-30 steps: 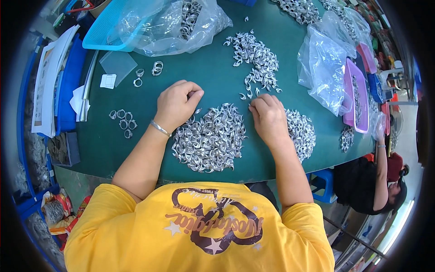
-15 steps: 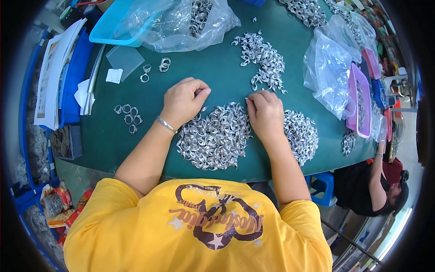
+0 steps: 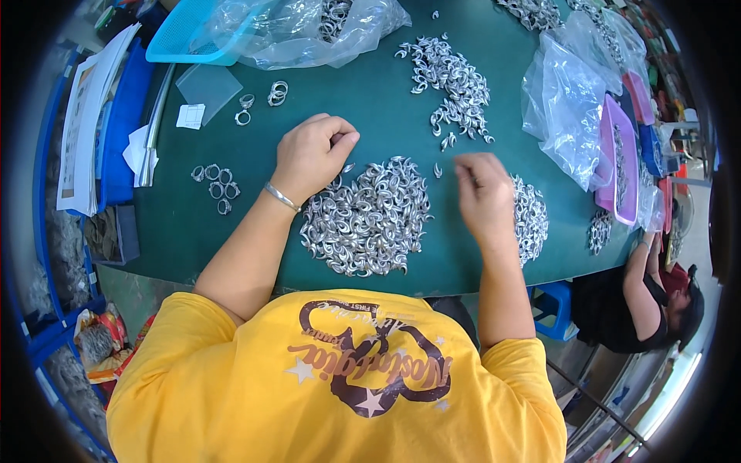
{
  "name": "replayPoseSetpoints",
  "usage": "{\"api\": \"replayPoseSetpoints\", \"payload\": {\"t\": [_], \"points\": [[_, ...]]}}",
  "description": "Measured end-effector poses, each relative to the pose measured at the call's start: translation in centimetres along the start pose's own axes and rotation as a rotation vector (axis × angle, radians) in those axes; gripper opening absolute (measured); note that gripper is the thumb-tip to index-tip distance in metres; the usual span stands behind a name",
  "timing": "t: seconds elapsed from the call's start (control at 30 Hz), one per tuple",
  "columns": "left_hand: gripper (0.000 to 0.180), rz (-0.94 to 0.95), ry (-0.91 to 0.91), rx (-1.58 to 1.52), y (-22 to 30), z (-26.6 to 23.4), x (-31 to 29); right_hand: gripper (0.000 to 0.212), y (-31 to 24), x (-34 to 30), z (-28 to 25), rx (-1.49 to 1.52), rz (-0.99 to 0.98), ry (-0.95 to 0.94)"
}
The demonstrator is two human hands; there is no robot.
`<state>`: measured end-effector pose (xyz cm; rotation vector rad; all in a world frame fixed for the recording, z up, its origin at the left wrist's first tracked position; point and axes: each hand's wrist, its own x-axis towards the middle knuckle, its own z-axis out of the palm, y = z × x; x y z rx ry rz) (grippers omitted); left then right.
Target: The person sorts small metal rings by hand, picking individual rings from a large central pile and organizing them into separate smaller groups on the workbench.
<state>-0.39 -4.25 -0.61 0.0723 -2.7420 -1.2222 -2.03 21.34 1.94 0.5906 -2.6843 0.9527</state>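
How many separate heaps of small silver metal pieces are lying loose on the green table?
3 main heaps: the big heap between both hands, one behind the right hand, one farther up. More at the picture's edges may be cut off.

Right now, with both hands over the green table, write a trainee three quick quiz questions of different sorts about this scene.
1. True or false: the left hand is curled into a loose fist at the edge of the big pile of metal pieces.
2. Multiple choice: what lies inside the blue basket? A) a clear plastic bag of metal pieces B) folded cloth C) bottles
3. Fill in: the right hand is between the big pile and a smaller ____ of metal pieces.

Key: 1 true; 2 A; 3 pile.
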Motion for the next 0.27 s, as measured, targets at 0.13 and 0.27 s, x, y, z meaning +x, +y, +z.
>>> {"api": "replayPoseSetpoints", "payload": {"t": [0.13,0.27], "points": [[0.012,0.019,0.008,0.024,0.0,-0.1,0.1,0.013,-0.3,-1.0,1.9,-0.118,-0.065,-0.038],[0.013,-0.008,-0.013,0.016,0.3,-0.1,0.2,0.019,-1.3,-0.9,1.0,0.133,0.314,-0.212]]}}
